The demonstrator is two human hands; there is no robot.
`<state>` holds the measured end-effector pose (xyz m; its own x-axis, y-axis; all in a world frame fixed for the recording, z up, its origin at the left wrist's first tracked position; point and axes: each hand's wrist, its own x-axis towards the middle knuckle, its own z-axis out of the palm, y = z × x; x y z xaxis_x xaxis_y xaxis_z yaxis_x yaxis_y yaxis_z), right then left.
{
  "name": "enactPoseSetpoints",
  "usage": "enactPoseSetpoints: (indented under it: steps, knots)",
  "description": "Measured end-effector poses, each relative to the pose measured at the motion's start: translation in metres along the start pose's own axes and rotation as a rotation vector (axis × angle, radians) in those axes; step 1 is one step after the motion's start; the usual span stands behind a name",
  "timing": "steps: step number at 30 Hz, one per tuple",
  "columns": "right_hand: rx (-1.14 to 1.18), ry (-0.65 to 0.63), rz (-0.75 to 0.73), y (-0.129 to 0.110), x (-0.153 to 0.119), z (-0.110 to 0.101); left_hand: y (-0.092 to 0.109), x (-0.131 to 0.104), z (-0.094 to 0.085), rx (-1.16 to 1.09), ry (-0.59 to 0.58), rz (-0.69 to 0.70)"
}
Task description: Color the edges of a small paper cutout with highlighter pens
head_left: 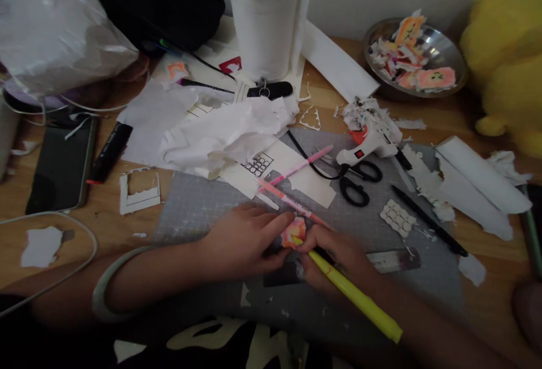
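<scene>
Between my left grip (254,236) and my right grip (334,247), a small, rough-edged paper piece patched in pink, orange and yellow (292,228) is sitting over a grey gridded cutting mat (359,222). My left grip is pinching it nearly closed between thumb and fingers; my right grip is curling firmly around a slim, bright yellow plastic marker (355,295), whose tip seems to be touching the piece's lower part. I judge that I am colouring its face; the next move is probably calling for a steady left pinch and light strokes, as the edge is looking soft and easily torn. Its colours are blending unevenly, my fingers hiding some of its outline. Just beyond my grip, a slender orange pen (288,196) is lying across a slender pink pen (296,168).
</scene>
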<state>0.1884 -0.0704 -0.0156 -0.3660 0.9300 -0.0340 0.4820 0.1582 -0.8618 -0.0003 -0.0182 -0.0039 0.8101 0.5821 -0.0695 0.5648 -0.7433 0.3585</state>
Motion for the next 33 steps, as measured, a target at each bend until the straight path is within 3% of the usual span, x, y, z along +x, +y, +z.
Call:
enactPoseSetpoints:
  steps: [3, 9, 15, 23, 28, 33]
  knots:
    - [0.009, -0.009, -0.021, -0.0019, 0.0004, -0.0005, -0.0001, 0.0002, 0.0001, 0.001, 0.005, 0.003]
    - [-0.013, 0.121, 0.035, -0.007, 0.0035, 0.0033, -0.0013, -0.0001, 0.001, -0.007, -0.002, 0.004]
    - [0.012, 0.018, -0.035, -0.0008, 0.0002, 0.0027, -0.0005, 0.0005, 0.0001, 0.009, 0.012, 0.011]
    - [-0.005, 0.06, -0.01, -0.006, -0.0004, 0.0024, -0.0004, 0.0011, -0.001, 0.019, 0.015, 0.02]
    - [-0.005, 0.0, -0.091, -0.008, 0.0013, 0.0017, -0.0002, -0.0003, -0.001, 0.015, -0.012, -0.002]
    - [-0.008, -0.032, -0.08, -0.0055, -0.002, -0.0001, -0.0007, -0.0005, -0.0004, 0.019, -0.003, 0.013]
